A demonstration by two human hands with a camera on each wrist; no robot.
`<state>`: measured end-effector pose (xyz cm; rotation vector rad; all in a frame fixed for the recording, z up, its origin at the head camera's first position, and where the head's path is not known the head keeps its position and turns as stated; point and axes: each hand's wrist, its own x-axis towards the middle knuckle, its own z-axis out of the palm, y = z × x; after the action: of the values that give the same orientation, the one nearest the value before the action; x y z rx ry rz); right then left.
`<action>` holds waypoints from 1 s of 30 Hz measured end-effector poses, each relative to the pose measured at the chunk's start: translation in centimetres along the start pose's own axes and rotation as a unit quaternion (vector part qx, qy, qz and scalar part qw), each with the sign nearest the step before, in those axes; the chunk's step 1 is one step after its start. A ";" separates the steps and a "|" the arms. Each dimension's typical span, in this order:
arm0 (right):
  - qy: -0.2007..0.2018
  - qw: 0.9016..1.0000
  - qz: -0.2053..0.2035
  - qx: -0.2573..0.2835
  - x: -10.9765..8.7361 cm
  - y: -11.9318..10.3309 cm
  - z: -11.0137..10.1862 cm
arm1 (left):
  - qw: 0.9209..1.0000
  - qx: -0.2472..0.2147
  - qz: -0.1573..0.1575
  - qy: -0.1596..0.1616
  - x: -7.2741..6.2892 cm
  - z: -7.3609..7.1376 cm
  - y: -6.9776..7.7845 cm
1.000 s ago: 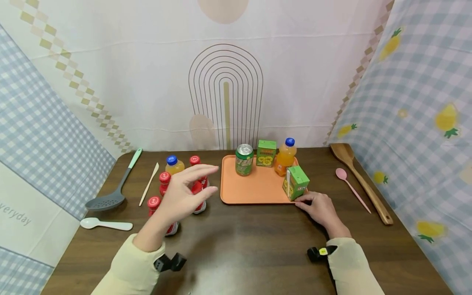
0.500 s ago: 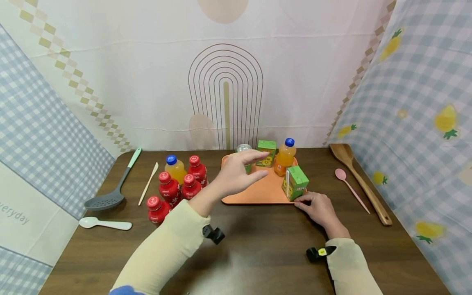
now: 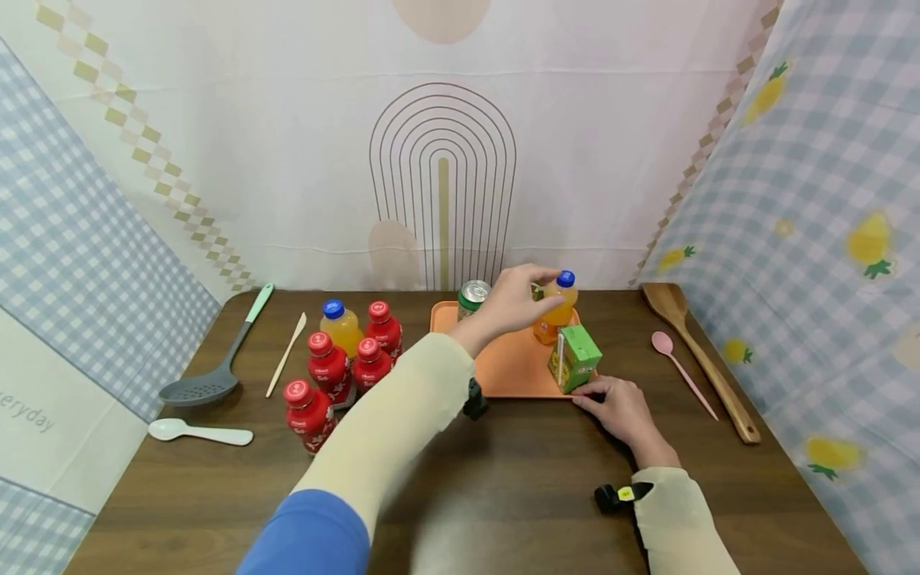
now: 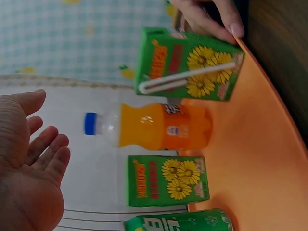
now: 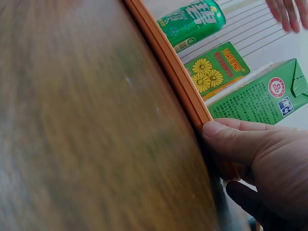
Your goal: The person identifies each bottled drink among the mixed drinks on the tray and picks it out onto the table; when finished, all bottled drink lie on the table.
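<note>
My left hand [image 3: 516,299] is over the orange tray [image 3: 513,371], its fingers and thumb spread beside an orange drink bottle [image 3: 552,326] with a blue cap. A gap shows between that hand and the bottle in the left wrist view. My right hand [image 3: 620,409] pinches the tray's front right corner, thumb on the rim in the right wrist view. Just by its fingertips stands a green drink carton [image 3: 576,359] with a white straw. A second green carton [image 4: 168,180], mostly hidden by the left hand in the head view, and a green can [image 3: 473,299] stand along the back.
Several red-capped bottles [image 3: 331,369] and another orange drink bottle [image 3: 341,326] stand left of the tray. Farther left lie a slotted turner [image 3: 204,387], a light knife [image 3: 286,355] and a white spoon [image 3: 201,432]. A pink spoon [image 3: 683,371] and wooden spatula [image 3: 700,351] lie right.
My left hand has moved right, from above the red bottles across the tray to the orange drink bottle. The right hand stays at the tray corner.
</note>
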<state>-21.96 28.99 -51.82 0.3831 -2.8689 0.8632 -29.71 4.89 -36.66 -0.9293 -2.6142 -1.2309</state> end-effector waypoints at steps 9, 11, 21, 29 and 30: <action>0.001 1.000 -0.004 -0.005 0.5 -0.1 0.1 | 0.998 0.034 -0.054 0.001 3.1 1.1 -0.6; 0.000 1.000 -0.004 -0.009 0.5 -0.1 0.2 | 0.997 0.044 -0.056 -0.007 3.6 1.3 -0.6; 0.017 1.000 -0.016 -0.016 -0.7 0.5 0.3 | 0.994 0.072 -0.056 -0.060 4.5 3.0 -0.9; 0.024 0.999 -0.030 -0.018 -0.3 0.5 0.7 | 0.994 0.043 -0.073 -0.067 4.3 3.3 -1.3; 0.024 0.999 -0.030 -0.018 -0.2 0.5 0.7 | 0.994 0.039 -0.074 -0.068 4.3 3.2 -1.3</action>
<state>-21.95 29.02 -52.71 0.4344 -2.8099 0.7973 -33.46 8.69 -38.23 -0.8472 -2.8620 -1.1239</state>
